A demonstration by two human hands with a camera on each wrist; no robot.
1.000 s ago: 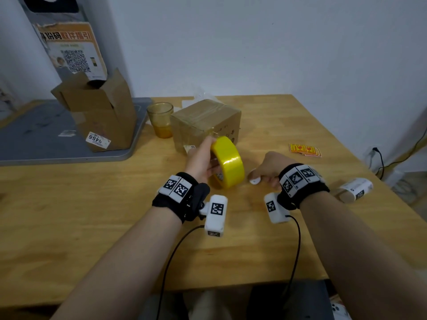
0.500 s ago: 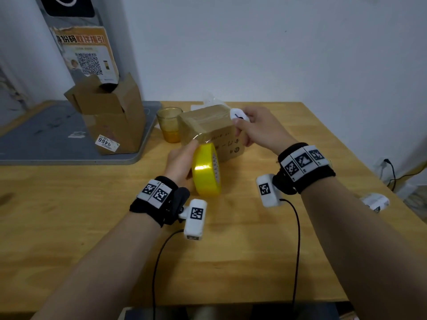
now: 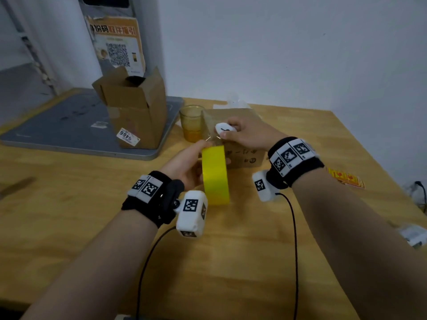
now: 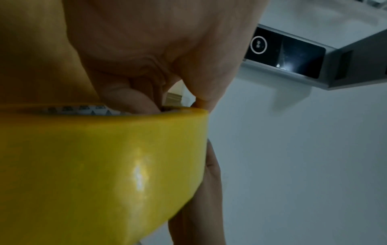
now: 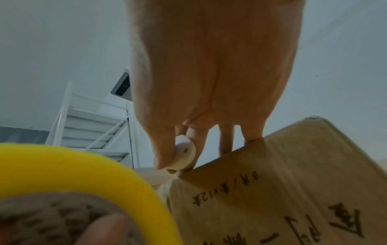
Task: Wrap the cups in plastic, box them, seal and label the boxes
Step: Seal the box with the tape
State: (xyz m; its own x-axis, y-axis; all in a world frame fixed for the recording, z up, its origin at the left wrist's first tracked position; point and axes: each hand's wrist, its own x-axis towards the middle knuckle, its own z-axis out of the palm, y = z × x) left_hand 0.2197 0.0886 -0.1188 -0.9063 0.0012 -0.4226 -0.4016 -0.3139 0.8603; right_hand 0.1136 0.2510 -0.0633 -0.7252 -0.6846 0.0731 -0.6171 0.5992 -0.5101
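Note:
A yellow tape roll (image 3: 216, 174) stands on edge in front of the closed cardboard box (image 3: 245, 155), and my left hand (image 3: 187, 162) grips it, fingers inside its core (image 4: 130, 99). A clear strip of tape runs from the roll up to the box's near top edge. My right hand (image 3: 242, 135) pinches a small white cutter (image 3: 224, 128) and holds it against that edge (image 5: 184, 157). An amber glass cup (image 3: 191, 123) stands just left of the box. The box's printed side (image 5: 272, 199) faces me.
An open cardboard box (image 3: 136, 107) with a label stands on a grey board (image 3: 69, 130) at the back left. Orange stickers (image 3: 346, 179) lie at the right. A white label roll (image 3: 413, 234) lies near the right table edge. A wall is close behind.
My right hand has lifted from the table with the white cutter and brought it to the box's top edge. My left hand has carried the tape roll closer to the box.

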